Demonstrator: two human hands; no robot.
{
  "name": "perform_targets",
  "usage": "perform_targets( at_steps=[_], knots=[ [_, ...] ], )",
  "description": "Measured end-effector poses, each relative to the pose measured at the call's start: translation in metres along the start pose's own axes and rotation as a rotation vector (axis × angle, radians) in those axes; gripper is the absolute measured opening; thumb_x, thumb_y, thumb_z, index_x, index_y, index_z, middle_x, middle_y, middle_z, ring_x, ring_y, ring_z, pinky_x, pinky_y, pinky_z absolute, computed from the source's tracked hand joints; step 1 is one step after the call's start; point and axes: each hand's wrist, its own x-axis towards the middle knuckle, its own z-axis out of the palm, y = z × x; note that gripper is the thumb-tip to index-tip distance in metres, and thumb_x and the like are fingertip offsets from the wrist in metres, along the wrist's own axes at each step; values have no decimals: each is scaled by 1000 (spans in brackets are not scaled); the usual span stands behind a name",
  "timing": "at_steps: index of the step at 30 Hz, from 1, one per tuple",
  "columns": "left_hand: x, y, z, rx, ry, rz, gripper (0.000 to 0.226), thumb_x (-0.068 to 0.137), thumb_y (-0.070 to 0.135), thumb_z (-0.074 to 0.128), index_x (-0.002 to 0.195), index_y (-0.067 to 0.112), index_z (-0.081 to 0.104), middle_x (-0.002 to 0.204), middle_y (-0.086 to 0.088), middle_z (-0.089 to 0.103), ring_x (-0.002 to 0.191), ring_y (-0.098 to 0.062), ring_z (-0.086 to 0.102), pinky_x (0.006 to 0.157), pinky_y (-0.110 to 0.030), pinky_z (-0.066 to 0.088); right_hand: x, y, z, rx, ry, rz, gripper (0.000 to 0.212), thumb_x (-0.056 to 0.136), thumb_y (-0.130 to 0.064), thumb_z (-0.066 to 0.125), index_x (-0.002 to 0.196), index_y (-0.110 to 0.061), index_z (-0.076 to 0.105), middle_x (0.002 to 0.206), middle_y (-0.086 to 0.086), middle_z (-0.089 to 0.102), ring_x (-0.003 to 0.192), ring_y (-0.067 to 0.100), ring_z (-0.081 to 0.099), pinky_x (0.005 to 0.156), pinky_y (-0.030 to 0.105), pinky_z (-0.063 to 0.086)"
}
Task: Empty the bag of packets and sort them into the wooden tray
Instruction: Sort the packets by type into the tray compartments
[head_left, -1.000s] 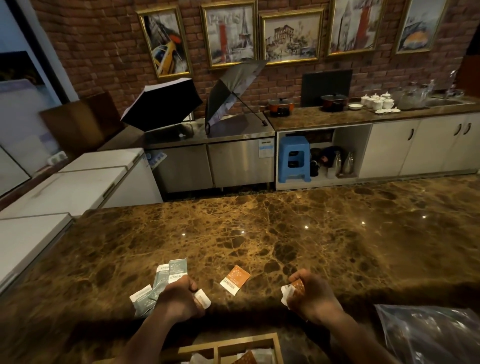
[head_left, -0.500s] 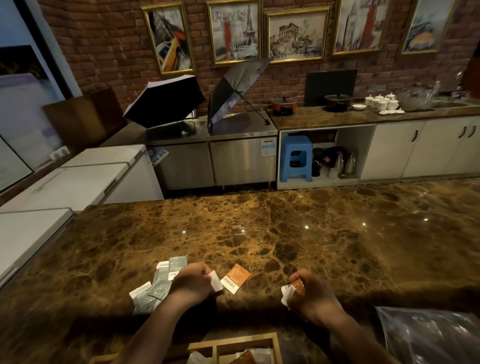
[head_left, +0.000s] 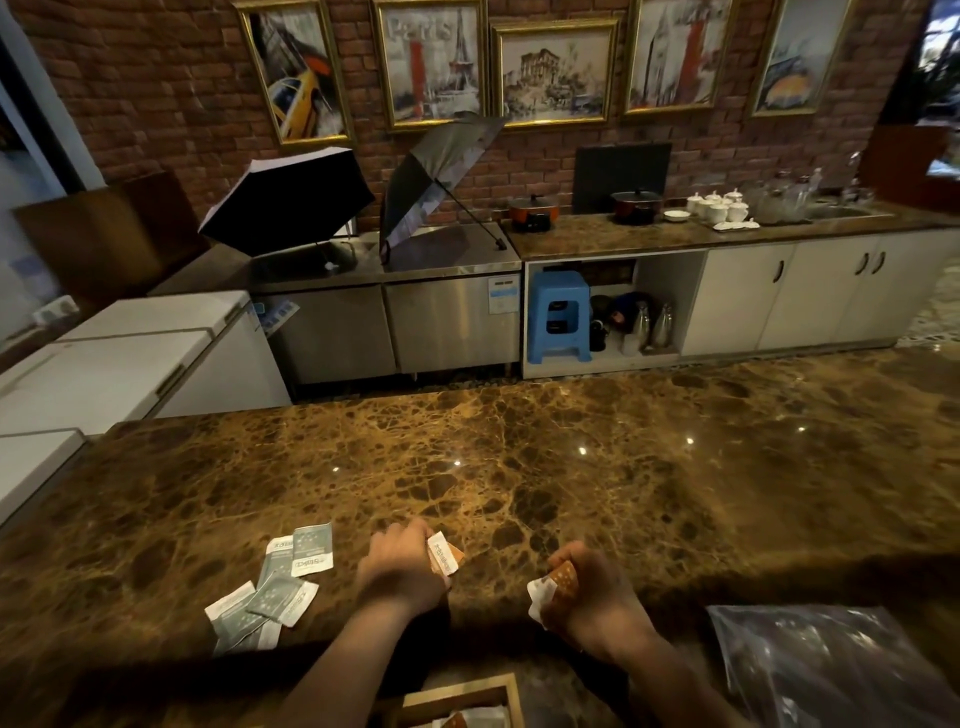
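Several grey-green packets (head_left: 280, 582) lie scattered on the marble counter (head_left: 571, 467) at the near left. My left hand (head_left: 402, 569) is closed over an orange and white packet (head_left: 444, 555) lying just right of them, and a white packet end shows at its fingertips. To the right, my right hand (head_left: 592, 597) grips a small bunch of orange and white packets (head_left: 553, 590). The wooden tray (head_left: 462, 699) shows only its far corner at the bottom edge, with packets inside. A clear plastic bag (head_left: 836, 670) lies flat at the near right.
Beyond the counter's far edge are steel cabinets with two opened umbrellas (head_left: 291, 200), a blue stool (head_left: 558, 314) and white cupboards. White appliance tops (head_left: 104, 364) stand at the left.
My left hand has slid right from the grey-green packets to the lone orange packet and closed on it. My right hand has stayed put with its bunch.
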Motion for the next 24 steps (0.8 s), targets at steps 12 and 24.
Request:
perform_targets(
  at_steps=[12,24],
  knots=[
    [-18,-10,-15,-422,34,-71,51,64,6,81,92,33,48,100,2,65,91,-24,63,77,-38,57,-12,-5,-4,91,-32,107,3,91,-29,60,93,-29,62,96,-3,66,90,11,62,86,34,57],
    [-95,-58,-79,-648,83,93,58,64,20,94,110,27,59,100,10,64,91,-9,64,75,-30,52,-56,-68,-30,538,-221,28,36,89,-10,71,122,-21,62,108,4,69,96,19,70,78,32,62]
  ],
)
